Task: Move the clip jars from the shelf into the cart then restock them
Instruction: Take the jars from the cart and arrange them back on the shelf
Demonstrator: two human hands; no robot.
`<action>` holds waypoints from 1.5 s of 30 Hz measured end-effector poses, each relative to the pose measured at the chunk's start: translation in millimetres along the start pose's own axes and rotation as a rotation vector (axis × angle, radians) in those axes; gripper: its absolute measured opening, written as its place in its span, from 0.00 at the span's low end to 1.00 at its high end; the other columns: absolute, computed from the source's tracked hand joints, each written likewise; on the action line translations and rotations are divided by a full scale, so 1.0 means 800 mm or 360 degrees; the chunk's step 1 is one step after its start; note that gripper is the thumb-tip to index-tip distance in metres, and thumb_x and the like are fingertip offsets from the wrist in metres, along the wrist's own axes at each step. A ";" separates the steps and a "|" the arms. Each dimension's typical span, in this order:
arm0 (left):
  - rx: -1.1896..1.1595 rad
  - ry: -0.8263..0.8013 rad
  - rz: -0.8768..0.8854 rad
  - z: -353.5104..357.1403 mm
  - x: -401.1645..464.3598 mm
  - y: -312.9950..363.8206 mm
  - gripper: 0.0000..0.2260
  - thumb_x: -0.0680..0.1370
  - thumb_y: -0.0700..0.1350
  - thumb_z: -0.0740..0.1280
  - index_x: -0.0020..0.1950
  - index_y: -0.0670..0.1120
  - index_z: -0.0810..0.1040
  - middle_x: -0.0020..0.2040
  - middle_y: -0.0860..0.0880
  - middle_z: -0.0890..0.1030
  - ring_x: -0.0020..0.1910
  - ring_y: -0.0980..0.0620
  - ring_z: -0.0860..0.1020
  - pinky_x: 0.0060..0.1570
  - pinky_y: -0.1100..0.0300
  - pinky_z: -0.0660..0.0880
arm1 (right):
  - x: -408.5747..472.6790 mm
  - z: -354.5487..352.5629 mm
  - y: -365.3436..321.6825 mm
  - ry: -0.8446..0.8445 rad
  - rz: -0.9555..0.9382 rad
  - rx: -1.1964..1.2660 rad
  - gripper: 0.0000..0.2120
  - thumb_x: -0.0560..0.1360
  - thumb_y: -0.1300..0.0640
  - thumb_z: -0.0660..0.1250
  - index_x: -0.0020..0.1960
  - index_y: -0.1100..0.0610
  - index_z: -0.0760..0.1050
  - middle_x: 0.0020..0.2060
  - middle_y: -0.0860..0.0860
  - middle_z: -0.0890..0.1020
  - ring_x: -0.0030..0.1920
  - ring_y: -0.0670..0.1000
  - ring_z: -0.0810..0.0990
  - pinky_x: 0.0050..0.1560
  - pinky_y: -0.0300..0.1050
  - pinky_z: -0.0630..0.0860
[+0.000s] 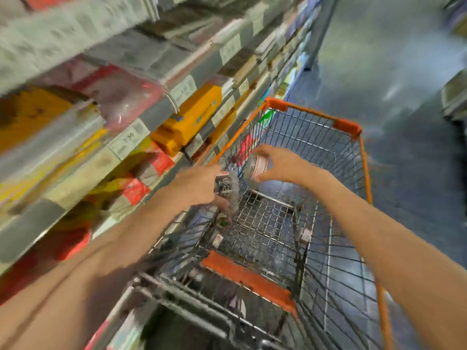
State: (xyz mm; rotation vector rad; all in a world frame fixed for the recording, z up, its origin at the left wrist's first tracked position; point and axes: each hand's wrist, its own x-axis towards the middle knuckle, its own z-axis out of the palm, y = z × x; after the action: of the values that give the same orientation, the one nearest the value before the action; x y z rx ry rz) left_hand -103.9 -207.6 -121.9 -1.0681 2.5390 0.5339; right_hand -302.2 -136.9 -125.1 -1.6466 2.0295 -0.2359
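The frame is motion-blurred. My left hand (199,185) grips a clear clip jar (227,189) full of metal clips, just above the left side of the wire cart (326,137). My right hand (280,164) holds a second clear clip jar (256,168) with a red and white label, fingers over the top and thumb below, over the cart's basket. Both jars hang close together above the cart's wire floor. Small items (217,239) lie lower in the cart, too blurred to name.
Store shelves (161,112) with price tags, yellow boxes (192,120) and red packs run along the left, close to the cart's orange rim. The cart's orange child-seat flap (249,279) is near me. Open grey aisle floor (404,72) lies to the right.
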 end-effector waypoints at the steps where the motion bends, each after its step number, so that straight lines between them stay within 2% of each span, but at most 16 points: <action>1: 0.0042 0.0029 -0.0014 -0.005 -0.013 -0.005 0.43 0.63 0.68 0.71 0.70 0.46 0.65 0.62 0.46 0.76 0.56 0.46 0.76 0.49 0.54 0.75 | -0.007 -0.005 -0.012 0.0004 -0.0017 -0.0016 0.35 0.70 0.54 0.74 0.72 0.58 0.63 0.67 0.55 0.72 0.65 0.53 0.71 0.63 0.42 0.66; 3: 0.0071 0.0108 -0.0012 -0.015 -0.040 -0.014 0.43 0.63 0.69 0.71 0.70 0.47 0.65 0.65 0.47 0.75 0.61 0.46 0.75 0.55 0.53 0.74 | -0.020 -0.015 -0.039 0.0008 -0.0053 -0.0037 0.35 0.70 0.54 0.74 0.72 0.57 0.63 0.68 0.54 0.72 0.65 0.52 0.71 0.62 0.38 0.64; 7: 0.0025 0.0288 0.0050 -0.048 -0.100 -0.033 0.32 0.65 0.65 0.73 0.60 0.48 0.70 0.57 0.48 0.78 0.55 0.46 0.76 0.44 0.57 0.71 | -0.044 -0.038 -0.099 0.0021 -0.0149 -0.0054 0.36 0.69 0.53 0.75 0.72 0.56 0.63 0.68 0.53 0.71 0.66 0.52 0.71 0.62 0.37 0.64; 9: 0.0027 0.0354 0.0060 -0.065 -0.130 -0.042 0.28 0.66 0.63 0.73 0.56 0.48 0.70 0.53 0.47 0.78 0.54 0.46 0.76 0.42 0.57 0.69 | -0.055 -0.047 -0.129 0.0047 -0.0205 -0.0075 0.35 0.68 0.53 0.75 0.71 0.55 0.65 0.66 0.54 0.73 0.64 0.53 0.73 0.62 0.41 0.67; 11: 0.0011 0.0402 0.0053 -0.080 -0.157 -0.050 0.28 0.65 0.63 0.74 0.54 0.47 0.70 0.48 0.48 0.77 0.52 0.45 0.77 0.43 0.57 0.70 | -0.064 -0.056 -0.157 0.0081 -0.0259 -0.0061 0.34 0.67 0.52 0.76 0.70 0.54 0.66 0.65 0.53 0.74 0.62 0.51 0.73 0.60 0.39 0.68; 14: 0.0045 0.0483 0.0030 -0.103 -0.197 -0.061 0.32 0.64 0.64 0.73 0.61 0.47 0.72 0.55 0.48 0.79 0.56 0.46 0.77 0.51 0.55 0.74 | -0.080 -0.074 -0.197 0.0096 -0.0334 -0.0055 0.35 0.67 0.52 0.77 0.70 0.55 0.66 0.65 0.51 0.74 0.63 0.50 0.73 0.61 0.39 0.68; 19: 0.0182 0.0575 -0.0085 -0.137 -0.264 -0.070 0.40 0.65 0.68 0.71 0.70 0.49 0.66 0.63 0.49 0.76 0.61 0.46 0.74 0.55 0.51 0.74 | -0.112 -0.107 -0.258 0.0159 -0.0475 -0.0108 0.34 0.67 0.52 0.77 0.69 0.54 0.67 0.64 0.50 0.75 0.60 0.46 0.72 0.57 0.35 0.67; 21: 0.0151 0.0614 -0.0085 -0.148 -0.291 -0.072 0.39 0.65 0.67 0.71 0.70 0.49 0.66 0.63 0.48 0.77 0.61 0.45 0.74 0.55 0.52 0.73 | -0.125 -0.117 -0.283 0.0179 -0.0526 -0.0114 0.34 0.67 0.53 0.77 0.69 0.55 0.67 0.63 0.50 0.75 0.60 0.45 0.72 0.58 0.34 0.67; 23: 0.0117 0.0624 -0.0086 -0.157 -0.318 -0.072 0.37 0.66 0.64 0.72 0.67 0.46 0.68 0.61 0.46 0.77 0.59 0.45 0.75 0.49 0.58 0.71 | -0.140 -0.125 -0.307 0.0197 -0.0571 -0.0124 0.34 0.67 0.54 0.77 0.69 0.55 0.67 0.64 0.51 0.75 0.62 0.47 0.73 0.62 0.38 0.68; 26: 0.0150 0.0636 -0.0129 -0.172 -0.358 -0.073 0.33 0.67 0.64 0.72 0.63 0.46 0.70 0.57 0.46 0.78 0.56 0.46 0.76 0.44 0.59 0.67 | -0.161 -0.137 -0.341 0.0240 -0.0654 -0.0146 0.34 0.67 0.55 0.77 0.69 0.55 0.68 0.63 0.51 0.75 0.61 0.47 0.74 0.63 0.38 0.69; 29: 0.0186 0.0675 -0.0201 -0.184 -0.400 -0.078 0.33 0.66 0.65 0.71 0.64 0.48 0.70 0.57 0.48 0.79 0.56 0.47 0.76 0.50 0.56 0.73 | -0.179 -0.149 -0.373 0.0254 -0.0745 -0.0171 0.34 0.67 0.54 0.77 0.69 0.56 0.68 0.64 0.51 0.75 0.62 0.47 0.73 0.62 0.37 0.68; 35: 0.0281 0.0809 -0.0362 -0.206 -0.480 -0.083 0.37 0.64 0.69 0.70 0.69 0.54 0.67 0.62 0.52 0.76 0.63 0.47 0.73 0.56 0.53 0.72 | -0.207 -0.166 -0.431 0.0263 -0.0899 -0.0205 0.33 0.66 0.52 0.77 0.68 0.51 0.69 0.60 0.46 0.76 0.60 0.44 0.74 0.61 0.39 0.71; 37: 0.0260 0.0836 -0.0397 -0.214 -0.503 -0.083 0.35 0.65 0.68 0.70 0.66 0.55 0.68 0.59 0.53 0.77 0.60 0.48 0.74 0.53 0.53 0.71 | -0.212 -0.171 -0.450 0.0273 -0.0956 -0.0263 0.33 0.67 0.52 0.76 0.69 0.52 0.68 0.59 0.46 0.75 0.59 0.44 0.74 0.62 0.40 0.70; 41: 0.0155 0.0847 -0.0433 -0.228 -0.547 -0.092 0.25 0.64 0.67 0.72 0.53 0.55 0.71 0.43 0.58 0.74 0.49 0.51 0.74 0.47 0.55 0.72 | -0.220 -0.185 -0.488 0.0254 -0.1114 -0.0366 0.32 0.67 0.49 0.76 0.68 0.51 0.69 0.59 0.46 0.75 0.59 0.46 0.74 0.60 0.40 0.71; 43: 0.0100 0.0863 -0.0451 -0.235 -0.566 -0.095 0.24 0.64 0.66 0.72 0.51 0.54 0.72 0.42 0.58 0.74 0.46 0.52 0.74 0.47 0.56 0.73 | -0.225 -0.196 -0.508 0.0229 -0.1194 -0.0390 0.31 0.68 0.49 0.75 0.67 0.50 0.69 0.59 0.47 0.76 0.58 0.48 0.75 0.59 0.44 0.72; 45: 0.0061 0.0885 -0.0479 -0.242 -0.583 -0.097 0.25 0.65 0.64 0.73 0.54 0.52 0.74 0.46 0.55 0.78 0.47 0.52 0.75 0.48 0.57 0.74 | -0.228 -0.205 -0.527 0.0221 -0.1269 -0.0404 0.29 0.68 0.50 0.75 0.66 0.51 0.70 0.58 0.49 0.77 0.56 0.50 0.76 0.59 0.47 0.74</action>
State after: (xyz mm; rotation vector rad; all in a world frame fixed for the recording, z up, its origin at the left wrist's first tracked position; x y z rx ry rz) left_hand 231.4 -64.2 235.7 -1.7424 2.7320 0.1104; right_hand 5.8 -98.1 251.0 -2.6042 1.4240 -0.3806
